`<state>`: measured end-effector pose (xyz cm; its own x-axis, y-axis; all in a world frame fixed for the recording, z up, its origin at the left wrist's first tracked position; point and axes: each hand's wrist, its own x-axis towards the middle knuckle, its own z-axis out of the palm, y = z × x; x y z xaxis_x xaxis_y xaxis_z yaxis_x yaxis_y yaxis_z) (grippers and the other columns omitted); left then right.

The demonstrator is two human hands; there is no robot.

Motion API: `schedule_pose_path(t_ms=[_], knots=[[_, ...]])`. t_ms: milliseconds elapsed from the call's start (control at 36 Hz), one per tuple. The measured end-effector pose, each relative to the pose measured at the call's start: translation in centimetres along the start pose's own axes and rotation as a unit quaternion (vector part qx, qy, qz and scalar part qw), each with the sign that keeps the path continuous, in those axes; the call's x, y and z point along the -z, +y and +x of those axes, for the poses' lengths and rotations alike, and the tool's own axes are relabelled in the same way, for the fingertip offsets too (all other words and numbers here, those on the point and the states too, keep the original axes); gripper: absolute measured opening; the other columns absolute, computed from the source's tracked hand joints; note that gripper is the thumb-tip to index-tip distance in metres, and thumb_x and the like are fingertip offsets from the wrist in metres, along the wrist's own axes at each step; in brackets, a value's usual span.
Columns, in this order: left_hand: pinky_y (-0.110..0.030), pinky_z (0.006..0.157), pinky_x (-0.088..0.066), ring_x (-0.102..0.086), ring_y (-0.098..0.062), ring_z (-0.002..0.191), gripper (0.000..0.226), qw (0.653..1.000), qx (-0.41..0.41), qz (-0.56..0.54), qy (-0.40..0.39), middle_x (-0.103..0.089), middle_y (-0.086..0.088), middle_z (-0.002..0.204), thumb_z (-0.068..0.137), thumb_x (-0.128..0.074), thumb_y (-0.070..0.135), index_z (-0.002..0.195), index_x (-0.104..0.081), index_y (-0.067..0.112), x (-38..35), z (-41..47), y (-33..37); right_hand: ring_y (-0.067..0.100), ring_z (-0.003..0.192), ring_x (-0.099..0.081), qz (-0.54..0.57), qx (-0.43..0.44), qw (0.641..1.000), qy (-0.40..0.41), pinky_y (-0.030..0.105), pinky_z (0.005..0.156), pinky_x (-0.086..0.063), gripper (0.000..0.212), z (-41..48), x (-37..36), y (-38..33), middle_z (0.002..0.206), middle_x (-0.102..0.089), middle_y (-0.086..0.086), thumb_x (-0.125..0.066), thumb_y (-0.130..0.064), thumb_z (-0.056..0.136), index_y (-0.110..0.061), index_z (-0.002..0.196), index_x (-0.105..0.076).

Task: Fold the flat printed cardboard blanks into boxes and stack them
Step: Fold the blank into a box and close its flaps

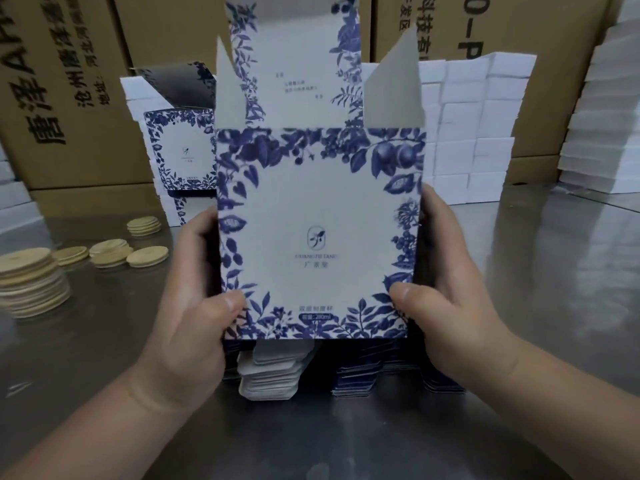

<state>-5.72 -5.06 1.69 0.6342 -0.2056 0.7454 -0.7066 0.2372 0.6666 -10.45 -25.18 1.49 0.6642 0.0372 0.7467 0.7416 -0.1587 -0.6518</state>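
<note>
Paperboard, thin, printed blue on white: I'd expect the carton (318, 233) to weigh next to nothing and flex easily. I'm treating it as crush-prone, stiff only along the scored creases. The coated face looks smooth, so it's probably a bit slippery under dry thumbs.

Position: the carton is upright at centre of view, held off the steel table (536, 341), right above the stack of flat blanks (356, 379). It reads as popped open into a sleeve, top not closed. The lid flap (294, 64) stands tall at the back. The left dust flap (230, 95) and right dust flap (394, 91) stick up, grey side showing. The bottom end is hidden, so I can't tell if it's locked.

Hands: the left hand (197, 306) grips the left vertical edge and the right hand (446, 292) grips the right one. Each thumb lies on the front panel near a lower corner, with the fingers wrapped round behind, mostly out of sight. Both hands are clamped on the carton, roughly mirrored, forearms coming up from below.

Grip advice: take it low at the corner creases, where the board is strongest. No pressure mid-panel or it'll dent. One hand has to come free for the flaps; my guess is dust flaps first, then lid.

Nearby: a folded box (180, 150) stands behind left against the white boxes (478, 133), and wooden discs (31, 282) sit on the table at left.
</note>
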Motion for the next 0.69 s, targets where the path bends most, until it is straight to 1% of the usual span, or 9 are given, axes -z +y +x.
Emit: schedule_pose_path(t_ms=[111,167,222,306,417,472,528,639,695], knots=[[-0.028,0.098,-0.045,-0.052,-0.008,0.120,0.064,0.998,-0.027,0.056,0.015,-0.056,0.019,0.123,0.066,-0.054,0.028,0.127,-0.037,0.030,0.0,0.2,0.2,0.010,0.135,-0.035,-0.048,-0.028,0.998,-0.006,0.050,0.112,-0.028,0.074,0.2,0.0,0.0,0.142,-0.038,-0.003,-0.047,-0.030,0.063,-0.049,0.131,-0.026],[-0.025,0.101,-0.043,-0.049,-0.010,0.125,0.073,0.996,-0.024,0.089,0.008,-0.050,0.014,0.132,0.066,-0.054,0.034,0.135,-0.029,0.032,-0.1,0.2,0.4,0.010,0.131,-0.039,-0.065,-0.030,0.997,-0.015,0.040,0.108,-0.034,0.073,0.3,-0.1,-0.2,0.140,-0.040,0.000,-0.048,-0.029,0.064,-0.048,0.132,-0.028],[-0.019,0.100,-0.041,-0.047,-0.008,0.125,0.080,0.993,-0.027,0.111,-0.013,-0.048,0.016,0.134,0.066,-0.053,0.032,0.140,-0.024,0.028,-0.1,0.3,0.5,0.011,0.128,-0.043,-0.083,-0.034,0.996,-0.018,0.033,0.103,-0.038,0.072,0.3,-0.1,-0.2,0.137,-0.042,0.004,-0.052,-0.033,0.066,-0.037,0.135,-0.030],[-0.025,0.105,-0.038,-0.041,-0.013,0.133,0.084,0.993,-0.044,0.095,-0.052,-0.044,0.012,0.138,0.065,-0.051,0.025,0.143,-0.018,0.025,-0.1,0.5,0.9,0.018,0.134,-0.038,-0.107,-0.050,0.993,-0.013,0.045,0.107,-0.036,0.084,0.4,-0.3,-0.4,0.143,-0.038,0.005,-0.057,-0.040,0.068,-0.022,0.144,-0.025],[-0.028,0.111,-0.030,-0.028,-0.014,0.140,0.084,0.986,-0.090,0.116,-0.079,-0.027,0.005,0.152,0.069,-0.048,0.017,0.143,-0.010,0.030,0.1,0.8,1.4,0.021,0.138,-0.032,-0.120,-0.042,0.992,-0.008,0.050,0.109,-0.033,0.090,0.6,-0.5,-0.8,0.149,-0.033,0.005,-0.059,-0.042,0.070,-0.016,0.147,-0.020],[-0.025,0.110,-0.031,-0.029,-0.009,0.139,0.086,0.986,-0.095,0.117,-0.071,-0.026,0.017,0.152,0.068,-0.048,0.016,0.142,-0.012,0.041,0.2,0.9,1.6,0.022,0.139,-0.031,-0.122,-0.029,0.992,-0.013,0.052,0.109,-0.032,0.088,0.7,-0.5,-1.0,0.150,-0.032,0.004,-0.058,-0.040,0.073,-0.021,0.148,-0.017],[-0.023,0.108,-0.033,-0.031,-0.008,0.138,0.089,0.983,-0.105,0.132,-0.075,-0.030,0.023,0.148,0.067,-0.048,0.015,0.146,-0.014,0.038,0.2,0.9,1.7,0.023,0.140,-0.029,-0.119,-0.003,0.993,-0.020,0.054,0.109,-0.031,0.082,0.9,-0.6,-1.3,0.152,-0.030,0.003,-0.056,-0.036,0.076,-0.030,0.148,-0.017],[-0.028,0.107,-0.036,-0.034,-0.012,0.136,0.091,0.981,-0.107,0.143,-0.076,-0.032,0.012,0.149,0.064,-0.052,0.005,0.143,-0.016,0.030,0.2,1.0,1.8,0.023,0.139,-0.031,-0.106,0.042,0.993,-0.016,0.054,0.108,-0.033,0.075,1.4,-0.7,-1.8,0.150,-0.032,0.005,-0.054,-0.030,0.077,-0.044,0.141,-0.018],[-0.027,0.107,-0.036,-0.034,-0.013,0.137,0.090,0.981,-0.110,0.143,-0.077,-0.032,0.009,0.149,0.064,-0.051,0.009,0.144,-0.014,0.029,0.3,1.1,2.0,0.025,0.139,-0.031,-0.111,0.065,0.991,-0.024,0.055,0.108,-0.032,0.073,1.5,-0.8,-2.0,0.150,-0.031,0.009,-0.052,-0.027,0.076,-0.046,0.139,-0.020]])
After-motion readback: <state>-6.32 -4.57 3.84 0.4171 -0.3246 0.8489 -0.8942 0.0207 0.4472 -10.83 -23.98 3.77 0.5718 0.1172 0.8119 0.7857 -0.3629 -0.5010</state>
